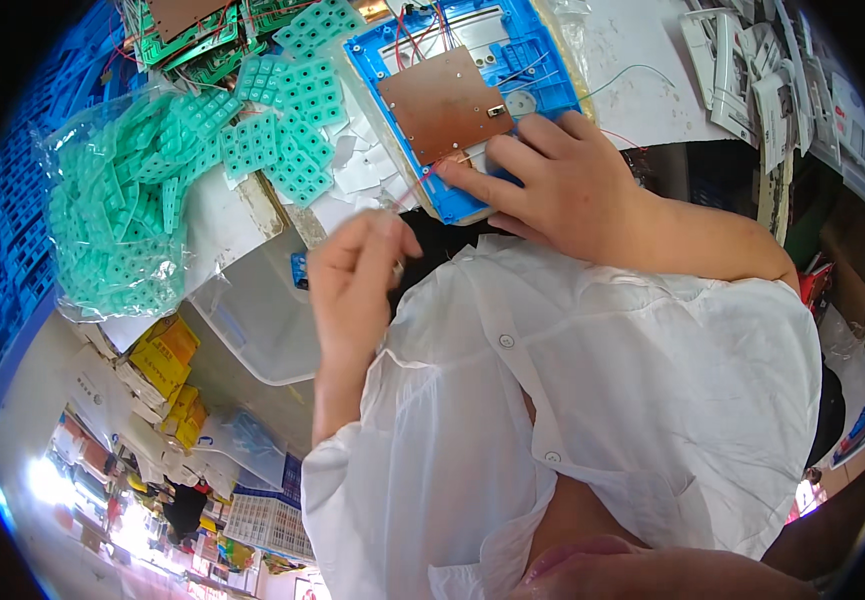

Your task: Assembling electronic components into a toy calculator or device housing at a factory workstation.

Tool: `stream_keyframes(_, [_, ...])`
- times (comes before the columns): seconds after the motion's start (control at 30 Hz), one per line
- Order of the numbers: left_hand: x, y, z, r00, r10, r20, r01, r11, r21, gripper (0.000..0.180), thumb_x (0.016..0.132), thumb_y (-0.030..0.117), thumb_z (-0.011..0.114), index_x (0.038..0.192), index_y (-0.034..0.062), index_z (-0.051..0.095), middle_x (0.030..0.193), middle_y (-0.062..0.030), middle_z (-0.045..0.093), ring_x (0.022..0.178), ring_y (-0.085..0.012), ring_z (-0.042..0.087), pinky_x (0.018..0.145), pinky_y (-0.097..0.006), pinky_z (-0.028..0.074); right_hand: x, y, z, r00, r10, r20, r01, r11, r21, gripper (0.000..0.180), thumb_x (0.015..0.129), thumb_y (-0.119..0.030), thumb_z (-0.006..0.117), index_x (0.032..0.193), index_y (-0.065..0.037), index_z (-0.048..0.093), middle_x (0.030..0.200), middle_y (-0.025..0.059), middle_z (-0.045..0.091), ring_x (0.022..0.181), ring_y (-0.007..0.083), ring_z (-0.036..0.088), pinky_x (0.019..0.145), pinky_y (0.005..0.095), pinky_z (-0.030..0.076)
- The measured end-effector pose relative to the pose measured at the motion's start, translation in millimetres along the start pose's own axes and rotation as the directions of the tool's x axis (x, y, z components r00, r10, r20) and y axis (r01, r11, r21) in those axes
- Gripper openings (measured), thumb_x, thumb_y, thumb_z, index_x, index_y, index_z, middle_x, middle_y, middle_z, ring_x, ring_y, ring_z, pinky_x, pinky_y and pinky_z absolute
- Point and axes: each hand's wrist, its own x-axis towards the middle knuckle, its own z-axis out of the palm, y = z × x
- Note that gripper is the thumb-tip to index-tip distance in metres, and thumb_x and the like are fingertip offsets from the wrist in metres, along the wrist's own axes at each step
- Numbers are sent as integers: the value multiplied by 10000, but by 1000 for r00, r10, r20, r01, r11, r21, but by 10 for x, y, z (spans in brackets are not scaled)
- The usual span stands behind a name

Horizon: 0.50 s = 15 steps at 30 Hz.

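Note:
A blue plastic housing lies at the table's near edge, with a brown circuit board over its middle. My right hand is on the housing's near right part. Its fingers bend over the board's near edge, one fingertip pressing by a thin red wire; the thumb side is at the housing's near rim. Left of the housing, my left hand is raised in front of me, slightly blurred, thumb and fingers pinched together. The red wire runs toward it, but what the pinch holds cannot be made out.
Green rubber keypads spread left of the housing; more fill a clear plastic bag. Green circuit boards pile up behind them. White plastic parts lie at the far right. A clear bin stands below the table's left edge.

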Motion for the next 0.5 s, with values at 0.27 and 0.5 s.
stream_keyframes(0.27, [320, 194, 189, 660, 742, 116, -738, 611, 287, 159, 915, 22, 705, 764, 1, 660, 860, -56, 674, 673, -67, 505, 587, -225, 377, 6, -112, 29, 995, 20, 94, -2, 982, -188, 566, 858, -237, 696, 1412, -223, 582, 1020, -41, 552, 1024, 153, 535, 694, 330, 438])
stream_keyframes(0.5, [373, 105, 335, 769, 598, 228, -612, 791, -9, 246, 1050, 154, 565, 965, -31, 702, 1026, -119, 703, 748, -110, 588, 627, -241, 445, 57, -6, -86, 970, -42, 240, 63, 995, -81, 596, 865, -166, 671, 1449, -153, 548, 1097, -23, 567, 1120, 176, 534, 700, 337, 450])
